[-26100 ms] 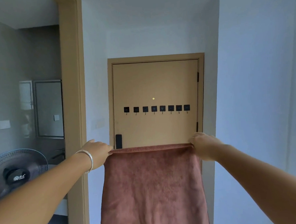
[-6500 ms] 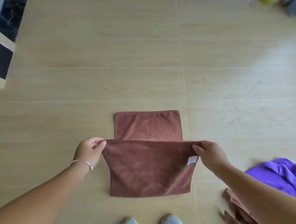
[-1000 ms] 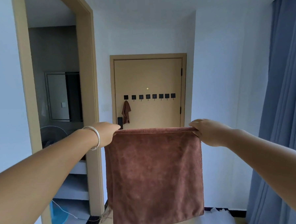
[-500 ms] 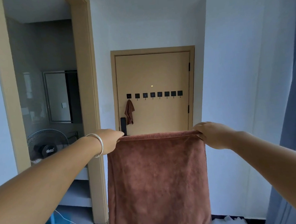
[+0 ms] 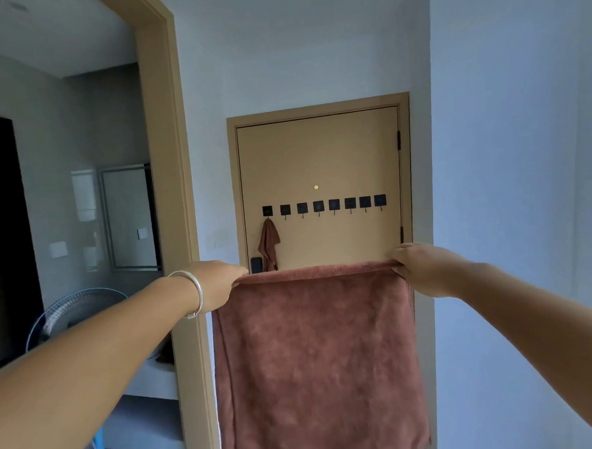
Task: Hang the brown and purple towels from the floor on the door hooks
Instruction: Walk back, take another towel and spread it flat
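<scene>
- Both hands are up at chest height in the head view: the left hand [image 5: 218, 280], with a silver bangle [image 5: 193, 291] on its wrist, pinches the top left corner of a brown towel [image 5: 315, 360], and the right hand [image 5: 420, 269] pinches the top right corner.
- That towel hangs flat and taut between them, its lower edge running out of the bottom of the view.
- Straight ahead stands a tan door [image 5: 318, 154] with a row of eight black hooks [image 5: 324, 205] under a small brass peephole [image 5: 316, 187].
- From the leftmost hook a second, bunched brown towel [image 5: 268, 246] hangs beside the dark door handle [image 5: 256, 265]; the other seven hooks hold nothing.
- Left of the door frame is an open doorway, with a fan [image 5: 73, 311] and a wall mirror [image 5: 129, 216] inside.
- No purple towel shows from here.
</scene>
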### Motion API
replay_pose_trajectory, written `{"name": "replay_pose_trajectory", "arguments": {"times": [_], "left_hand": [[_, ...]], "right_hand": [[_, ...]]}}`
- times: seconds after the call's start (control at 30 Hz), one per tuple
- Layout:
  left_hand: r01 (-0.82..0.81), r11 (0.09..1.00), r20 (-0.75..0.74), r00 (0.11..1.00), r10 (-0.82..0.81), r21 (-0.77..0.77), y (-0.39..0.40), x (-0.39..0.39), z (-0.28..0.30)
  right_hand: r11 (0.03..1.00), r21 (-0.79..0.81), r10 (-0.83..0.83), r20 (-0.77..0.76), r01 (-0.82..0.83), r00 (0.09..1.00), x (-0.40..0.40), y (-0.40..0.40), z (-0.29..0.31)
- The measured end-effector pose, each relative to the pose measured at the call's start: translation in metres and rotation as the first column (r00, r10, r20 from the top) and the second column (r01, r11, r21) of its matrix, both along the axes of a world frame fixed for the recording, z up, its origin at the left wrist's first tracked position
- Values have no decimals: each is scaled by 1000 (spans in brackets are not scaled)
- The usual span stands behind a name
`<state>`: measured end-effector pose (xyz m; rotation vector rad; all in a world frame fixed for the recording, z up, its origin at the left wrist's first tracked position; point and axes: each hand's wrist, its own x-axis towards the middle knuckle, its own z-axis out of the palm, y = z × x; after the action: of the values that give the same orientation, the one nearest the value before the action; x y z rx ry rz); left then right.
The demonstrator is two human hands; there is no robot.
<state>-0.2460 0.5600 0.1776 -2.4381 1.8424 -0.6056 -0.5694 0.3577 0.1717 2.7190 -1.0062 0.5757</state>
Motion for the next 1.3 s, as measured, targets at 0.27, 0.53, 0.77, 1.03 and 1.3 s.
{"name": "replay_pose_trajectory", "arguments": {"times": [0.27,0.53,0.77,1.03,1.3], "left_hand": [[-31,999,-4,1000,31,38,-65,26,-9],[-47,998,-24,999,48,38,-122,96,-19],[-19,1000,-18,1000,19,-3,-187,184,-17],[-3,999,-20,1000,3,-40,-256,296,-1],[8,1000,-28,1000,-9,-21,-304,378,-15]], "right_hand": [[999,41,25,-18,-25,1000,33,-75,-11],[998,41,43,-58,-41,997,103,-134,-15],[999,41,-2,-103,6,995,186,-184,-9],[998,27,-48,-88,51,995,291,-240,16],[996,57,-59,-103,65,993,368,-287,-3]]}}
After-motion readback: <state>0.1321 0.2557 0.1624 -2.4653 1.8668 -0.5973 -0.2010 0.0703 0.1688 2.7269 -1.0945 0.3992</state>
